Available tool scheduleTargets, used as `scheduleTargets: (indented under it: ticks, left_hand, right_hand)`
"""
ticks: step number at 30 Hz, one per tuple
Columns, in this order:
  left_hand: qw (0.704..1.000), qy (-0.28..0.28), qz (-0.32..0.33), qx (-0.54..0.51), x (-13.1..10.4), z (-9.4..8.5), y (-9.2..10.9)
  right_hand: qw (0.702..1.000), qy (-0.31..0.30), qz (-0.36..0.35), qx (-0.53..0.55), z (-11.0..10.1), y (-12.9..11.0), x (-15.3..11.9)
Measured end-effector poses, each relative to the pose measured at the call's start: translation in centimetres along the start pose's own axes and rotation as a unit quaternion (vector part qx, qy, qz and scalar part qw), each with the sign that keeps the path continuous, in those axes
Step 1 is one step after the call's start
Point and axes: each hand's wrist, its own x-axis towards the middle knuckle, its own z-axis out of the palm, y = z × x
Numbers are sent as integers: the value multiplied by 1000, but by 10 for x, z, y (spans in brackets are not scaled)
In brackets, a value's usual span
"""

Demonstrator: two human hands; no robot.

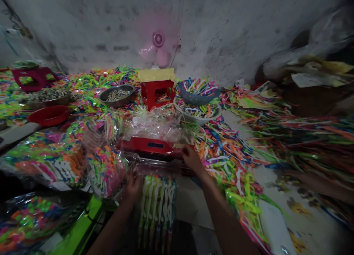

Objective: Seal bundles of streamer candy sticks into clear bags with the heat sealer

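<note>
A red bag sealer [138, 144] with a dark window on its front lies straight ahead. My right hand [191, 158] has its fingers curled over the right end of this sealer. Left of the middle, my left hand [133, 185] is closed at the edge of a clear plastic bag [159, 207], its fingers slightly blurred. In that bag, colourful plastic sticks with white parts, their exact kind unclear, are lined up in rows. The bag's upper edge reaches the sealer's front. Crumpled clear bags [157, 122] are heaped on and behind the sealer.
Filled bags [106, 170] are piled at left, beside a red basin [49, 115]. A metal bowl [116, 95], a red stool [157, 91] and stacked bowls [199, 96] stand behind. Loose colourful pieces [226, 152] cover the right. Another person's blurred arm [318, 183] reaches in there. A pink fan [158, 39] spins.
</note>
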Motion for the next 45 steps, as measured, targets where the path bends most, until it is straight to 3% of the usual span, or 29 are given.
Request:
scheduleTargets:
  ticks: [2, 4, 7, 11, 13, 15, 18, 21, 24, 26, 29, 31, 38, 45]
  left_hand:
    - [986, -45, 92, 131, -22, -9, 14]
    - [945, -125, 186, 238, -36, -6, 37]
    - [892, -234, 256, 291, -31, 31, 75]
    - [880, -318, 228, 270, 7, 114, 99]
    - [846, -376, 192, 325, 26, 146, 96]
    - [788, -434, 172, 402, 40, 163, 89]
    - [727, -481, 174, 458, 54, 163, 82]
    - [743, -469, 179, 442, 62, 151, 81]
    - [770, -439, 215, 411, 65, 145, 80]
    - [768, -447, 229, 397, 65, 145, 79]
    - [757, -466, 180, 421, 69, 145, 84]
    - [757, -450, 139, 454, 76, 141, 91]
    - [822, -251, 160, 485, 97, 118, 113]
    - [829, -155, 181, 506, 88, 117, 117]
  right_hand:
    - [999, 24, 22, -8, 4, 0, -2]
    - [998, 33, 39, -21, 8, -3, 1]
    - [998, 25, 52, -1, 12, -8, 8]
    - [999, 14, 40, 25, 8, -11, 10]
    - [999, 18, 42, 13, 3, -9, 6]
    - [999, 21, 44, -9, -3, -6, 1]
    - [999, 21, 37, -29, -11, -5, -5]
    - [998, -3, 41, -42, -11, -13, -5]
    - [995, -67, 31, -61, -2, -31, 2]
    - [988, -112, 6, -104, 4, -41, 9]
    - [979, -130, -21, -157, 6, -49, 16]
    - [980, -121, -24, -157, 3, -49, 16]
    - [976, -91, -31, -194, -11, -40, 3]
    - [972, -117, -61, -192, -3, -52, 0]
